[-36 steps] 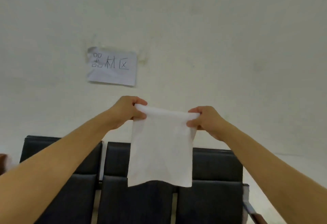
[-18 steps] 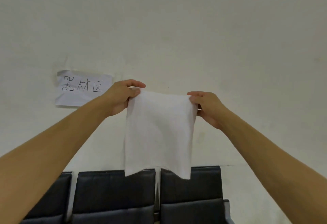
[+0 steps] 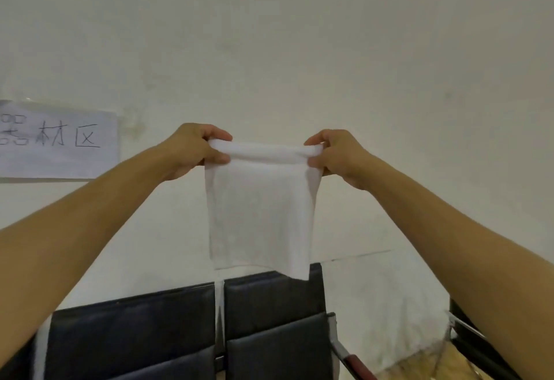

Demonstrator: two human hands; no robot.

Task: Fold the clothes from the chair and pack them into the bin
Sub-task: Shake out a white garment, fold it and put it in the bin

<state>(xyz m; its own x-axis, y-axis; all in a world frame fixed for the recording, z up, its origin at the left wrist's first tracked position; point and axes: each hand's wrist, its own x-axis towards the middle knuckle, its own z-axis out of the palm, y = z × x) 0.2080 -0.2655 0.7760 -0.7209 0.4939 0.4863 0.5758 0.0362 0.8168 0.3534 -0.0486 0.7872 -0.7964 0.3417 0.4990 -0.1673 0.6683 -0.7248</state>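
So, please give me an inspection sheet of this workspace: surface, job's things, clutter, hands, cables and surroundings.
Surface: no table seen; black chairs stand in a row against the wall.
Job's things: one white cloth hangs in the air, its top edge rolled or folded over; no bin in view.
Clutter: nothing seen.
Hands: left hand grips the cloth's upper left corner; right hand pinches the upper right corner.
Cables: nothing seen.
Surroundings: pale wall with a paper sign at left bearing handwritten characters; a metal armrest at the row's right end.
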